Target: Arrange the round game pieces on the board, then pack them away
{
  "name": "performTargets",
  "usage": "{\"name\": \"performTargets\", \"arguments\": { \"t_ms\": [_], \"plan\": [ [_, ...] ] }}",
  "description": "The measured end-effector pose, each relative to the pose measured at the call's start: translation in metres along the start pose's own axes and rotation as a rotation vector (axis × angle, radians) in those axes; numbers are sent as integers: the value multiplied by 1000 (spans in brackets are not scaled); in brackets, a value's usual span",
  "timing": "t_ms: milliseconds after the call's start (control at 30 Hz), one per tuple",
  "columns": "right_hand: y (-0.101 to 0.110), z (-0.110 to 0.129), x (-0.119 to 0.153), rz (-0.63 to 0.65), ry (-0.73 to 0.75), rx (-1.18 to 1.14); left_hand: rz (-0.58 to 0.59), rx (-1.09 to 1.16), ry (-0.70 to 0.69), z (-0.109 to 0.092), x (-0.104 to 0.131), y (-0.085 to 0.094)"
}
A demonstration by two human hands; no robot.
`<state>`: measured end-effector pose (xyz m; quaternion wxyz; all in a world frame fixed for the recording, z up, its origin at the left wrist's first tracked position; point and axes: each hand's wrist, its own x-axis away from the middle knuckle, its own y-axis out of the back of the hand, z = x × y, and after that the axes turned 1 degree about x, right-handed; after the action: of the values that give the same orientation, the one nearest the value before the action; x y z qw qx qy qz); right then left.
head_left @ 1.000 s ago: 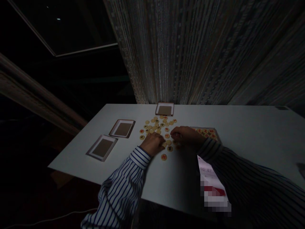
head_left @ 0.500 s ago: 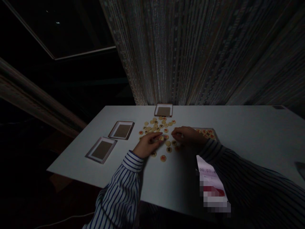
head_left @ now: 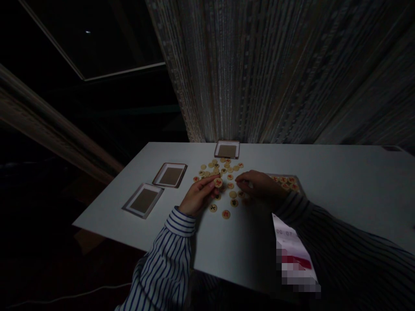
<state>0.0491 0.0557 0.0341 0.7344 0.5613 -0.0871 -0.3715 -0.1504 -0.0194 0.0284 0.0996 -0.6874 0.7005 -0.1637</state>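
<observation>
In the head view my left hand (head_left: 197,196) pinches a round xiangqi piece (head_left: 218,182) between thumb and fingers, its red character facing me. My right hand (head_left: 259,185) is curled just right of the loose pieces, fingertips together; whatever is in them, if anything, is hidden. Several more wooden pieces lie scattered beyond and around both hands, such as a red-marked one (head_left: 226,214) and a black-marked one (head_left: 212,208). Partly behind my right hand is a tray (head_left: 300,183) with rows of red-marked pieces.
Two shallow framed trays (head_left: 170,175) (head_left: 143,200) lie on the left of the white table (head_left: 214,255), and a third tray (head_left: 227,149) at its far edge. A phone (head_left: 292,244) showing a timer sits under my right forearm. A string curtain (head_left: 246,77) hangs behind.
My left hand has turned and lifted its piece, so that the red face now shows. The right hand stays nearly where it was. The whole view has shifted slightly.
</observation>
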Motion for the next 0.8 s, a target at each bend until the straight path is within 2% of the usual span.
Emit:
{"name": "performTargets", "arguments": {
  "t_ms": [100,167,367,600,667,800],
  "plan": [
    [-5,9,-1,-119,163,-2,12,-39,50,1,0,-1],
    [-8,17,-3,-130,232,-1,13,-65,72,3,0,-1],
    [-13,34,-8,-69,239,6,-14,-153,111,5,5,2],
    [-26,32,-9,-19,221,-63,0,-227,88,12,9,8],
    [-31,29,-7,38,165,-43,-105,-255,19,16,10,12],
    [-37,26,-6,213,145,103,-448,-377,-198,27,11,26]
  ]
}}
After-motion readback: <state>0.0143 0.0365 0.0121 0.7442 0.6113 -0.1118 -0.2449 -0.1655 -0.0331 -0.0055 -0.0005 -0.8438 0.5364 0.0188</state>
